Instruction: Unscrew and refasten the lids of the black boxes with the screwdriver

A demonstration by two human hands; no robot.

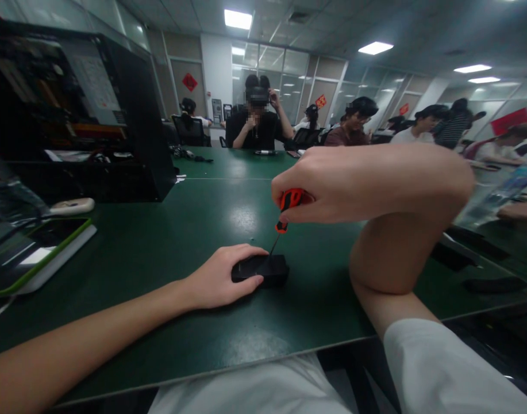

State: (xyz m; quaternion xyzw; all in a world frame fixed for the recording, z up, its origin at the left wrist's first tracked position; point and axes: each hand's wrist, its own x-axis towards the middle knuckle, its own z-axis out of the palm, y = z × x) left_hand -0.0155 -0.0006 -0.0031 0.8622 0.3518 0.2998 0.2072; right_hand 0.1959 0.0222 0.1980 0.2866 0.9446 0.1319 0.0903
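- Box (pixel 279 271): one, black, lying on the near part of the desk (pixel 160 241); its left end is within the left hand (pixel 222 276), its right end projects beyond that hand, and the right hand (pixel 317 184) is raised above it and to its right
- Left hand: closed around the box, thumb along the near side, fingers along the far side
- Right hand: wrist sharply bent, gripping the red-and-black handle of one screwdriver (pixel 291 198), whose thin shaft slopes down and leftward to the box's top; whether the tip sits in a screw cannot be told
- Counts at left: one green-rimmed device (pixel 52 247) and one pale oval object (pixel 72 206) just behind it
- Counts beyond: one person (pixel 257 126) in black directly across the desk, a hand raised to dark headgear
- Container: one open-sided black case (pixel 131 115), holding a labelled grey panel (pixel 93 80) and crowded parts too dark to separate
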